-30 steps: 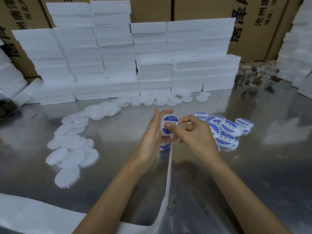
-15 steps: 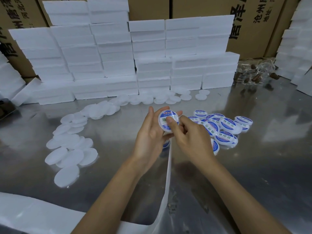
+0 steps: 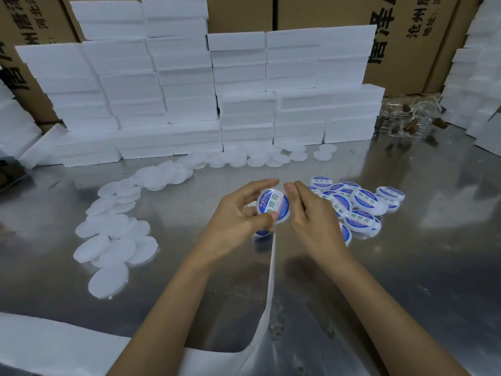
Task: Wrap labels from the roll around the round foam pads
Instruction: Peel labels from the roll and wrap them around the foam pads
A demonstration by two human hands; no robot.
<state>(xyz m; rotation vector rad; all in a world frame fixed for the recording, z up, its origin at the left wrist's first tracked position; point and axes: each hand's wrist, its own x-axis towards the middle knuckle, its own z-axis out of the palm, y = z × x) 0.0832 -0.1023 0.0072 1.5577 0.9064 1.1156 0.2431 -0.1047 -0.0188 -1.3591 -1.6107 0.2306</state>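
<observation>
Held above the shiny metal surface: round white foam pad with blue label, pinched at its rim by left hand fingers; right hand fingers loosely curled beside, touching uncertain. Possibly risked: creased label, dropped pad, from one-handed grip.

Labelled pads partly behind the right hand; cardboard boxes' printing cropped by the top edge.

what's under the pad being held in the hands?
Under the held pad: one more blue label on the white backing strip, above the steel table. The left hand covers the rest.
</observation>
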